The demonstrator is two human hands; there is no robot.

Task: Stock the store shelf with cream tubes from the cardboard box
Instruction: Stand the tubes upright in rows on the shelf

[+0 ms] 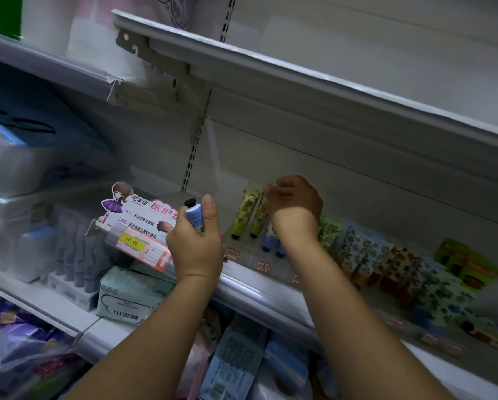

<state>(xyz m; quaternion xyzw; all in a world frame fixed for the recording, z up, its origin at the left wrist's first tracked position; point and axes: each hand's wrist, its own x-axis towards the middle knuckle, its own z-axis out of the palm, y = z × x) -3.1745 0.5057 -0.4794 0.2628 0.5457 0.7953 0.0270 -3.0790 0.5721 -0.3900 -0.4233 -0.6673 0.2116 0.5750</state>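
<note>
My left hand grips a blue cream tube, black cap up, just in front of the shelf. My right hand reaches into the shelf and pinches the top of a yellow floral tube standing cap down. A second yellow floral tube stands right beside it on the left. Two blue tubes stand in front, partly hidden by my right wrist. The cardboard box is out of view.
More patterned tubes and boxes fill the shelf to the right. A cartoon promo sign and a yellow price tag sit at the left. Packaged goods fill the lower shelves. An upper shelf hangs overhead.
</note>
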